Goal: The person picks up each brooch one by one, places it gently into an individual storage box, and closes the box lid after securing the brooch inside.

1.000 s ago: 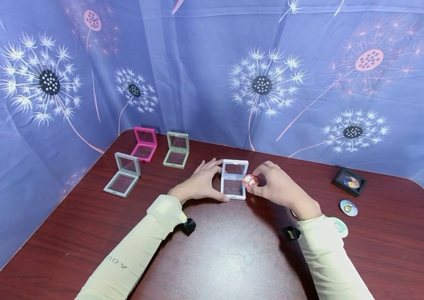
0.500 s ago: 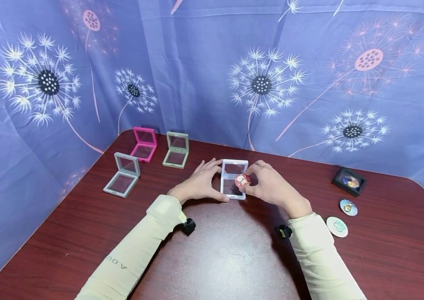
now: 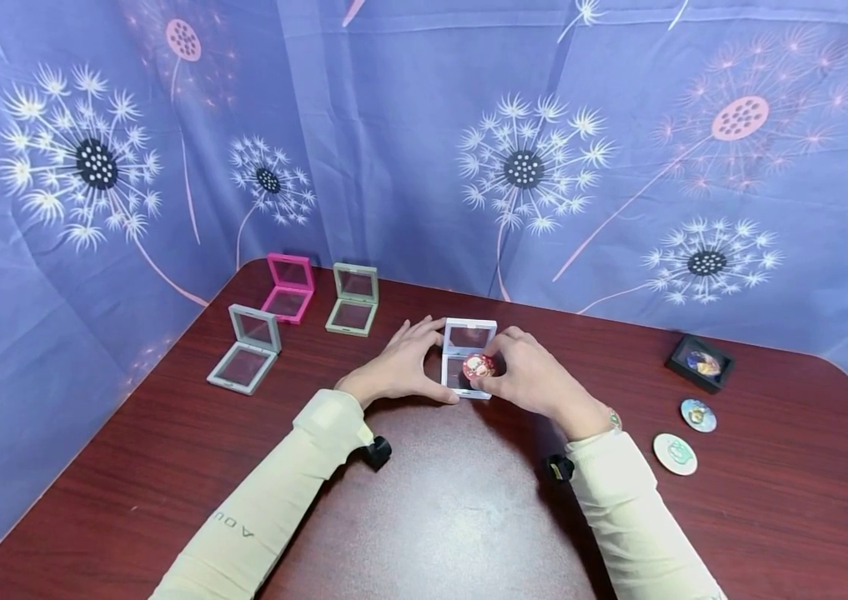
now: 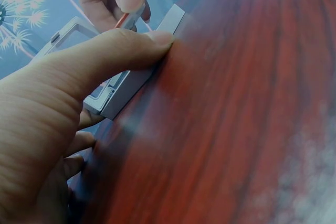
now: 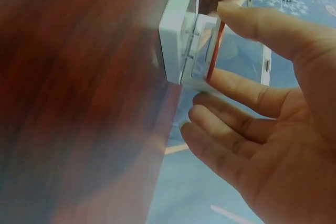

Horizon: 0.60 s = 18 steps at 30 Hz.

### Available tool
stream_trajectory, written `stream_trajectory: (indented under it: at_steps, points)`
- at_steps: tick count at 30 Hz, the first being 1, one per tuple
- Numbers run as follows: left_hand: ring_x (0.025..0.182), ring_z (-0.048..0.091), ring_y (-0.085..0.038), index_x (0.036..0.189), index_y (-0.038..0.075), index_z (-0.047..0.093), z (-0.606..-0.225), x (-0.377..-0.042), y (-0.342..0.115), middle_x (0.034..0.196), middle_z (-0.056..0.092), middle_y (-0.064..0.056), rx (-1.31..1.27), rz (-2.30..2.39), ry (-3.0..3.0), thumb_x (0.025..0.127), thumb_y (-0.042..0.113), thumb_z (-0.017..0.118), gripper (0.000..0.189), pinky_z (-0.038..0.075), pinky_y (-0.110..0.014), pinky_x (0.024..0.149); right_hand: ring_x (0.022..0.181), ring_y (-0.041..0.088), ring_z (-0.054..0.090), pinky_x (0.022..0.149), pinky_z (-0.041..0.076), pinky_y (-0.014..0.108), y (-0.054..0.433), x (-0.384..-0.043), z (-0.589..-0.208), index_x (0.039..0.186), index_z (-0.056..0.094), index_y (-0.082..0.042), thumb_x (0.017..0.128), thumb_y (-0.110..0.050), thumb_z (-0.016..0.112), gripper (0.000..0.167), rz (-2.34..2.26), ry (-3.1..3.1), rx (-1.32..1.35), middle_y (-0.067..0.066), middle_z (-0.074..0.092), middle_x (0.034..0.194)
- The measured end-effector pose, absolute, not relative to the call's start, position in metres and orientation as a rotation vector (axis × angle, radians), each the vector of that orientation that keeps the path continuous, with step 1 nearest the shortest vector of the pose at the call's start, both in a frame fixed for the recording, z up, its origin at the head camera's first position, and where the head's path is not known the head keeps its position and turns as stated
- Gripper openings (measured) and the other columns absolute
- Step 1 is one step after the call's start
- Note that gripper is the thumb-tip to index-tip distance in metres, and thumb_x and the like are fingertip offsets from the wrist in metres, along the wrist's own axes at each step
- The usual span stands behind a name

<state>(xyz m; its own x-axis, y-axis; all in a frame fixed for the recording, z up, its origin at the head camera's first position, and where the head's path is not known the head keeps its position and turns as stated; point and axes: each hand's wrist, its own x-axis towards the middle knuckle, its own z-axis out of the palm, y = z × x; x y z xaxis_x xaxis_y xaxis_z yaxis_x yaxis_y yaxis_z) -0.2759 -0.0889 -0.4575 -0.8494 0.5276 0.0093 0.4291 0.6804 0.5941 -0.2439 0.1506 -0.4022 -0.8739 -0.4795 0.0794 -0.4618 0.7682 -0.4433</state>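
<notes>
A white flip-lid display case [image 3: 469, 337] stands on the table with its lid raised and its clear film windows showing. My left hand [image 3: 399, 368] holds it from the left; in the left wrist view the thumb [image 4: 126, 48] lies along the case's front edge [image 4: 137, 83]. My right hand [image 3: 538, 377] pinches a round red badge [image 3: 478, 367] between thumb and fingers. The badge is over the case's lower half. In the right wrist view, the badge [image 5: 214, 53] is seen edge-on, tilted and apart from the lower film.
Open grey [image 3: 243, 367], pink [image 3: 288, 302] and green [image 3: 353, 300] cases stand at the left. A black case [image 3: 699, 363] with a badge lies right, near a blue badge [image 3: 697, 415] and a white-green badge [image 3: 674, 454]. A small coloured object [image 3: 614, 419] is mostly hidden behind my right wrist.
My right hand has carried the red badge leftward, from the case's right edge to over its lower half. The left hand and the case have stayed in place.
</notes>
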Motion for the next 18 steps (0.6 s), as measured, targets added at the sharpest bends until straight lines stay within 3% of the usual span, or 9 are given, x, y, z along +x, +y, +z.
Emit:
stream_trajectory:
  at_steps: [18]
  points:
    - [0.163, 0.008, -0.024, 0.137, 0.006, 0.062, -0.4580, -0.2758, -0.0890, 0.173, 0.027, -0.008, 0.789, 0.917, 2.726, 0.074, 0.051, 0.094, 0.083, -0.005, -0.042, 0.130, 0.111, 0.039, 0.058, 0.098, 0.052, 0.050, 0.1407, -0.2436, -0.4111, 0.110, 0.071, 0.004, 0.086, -0.024, 0.086, 0.040, -0.724, 2.934, -0.704, 0.018, 0.061, 0.117]
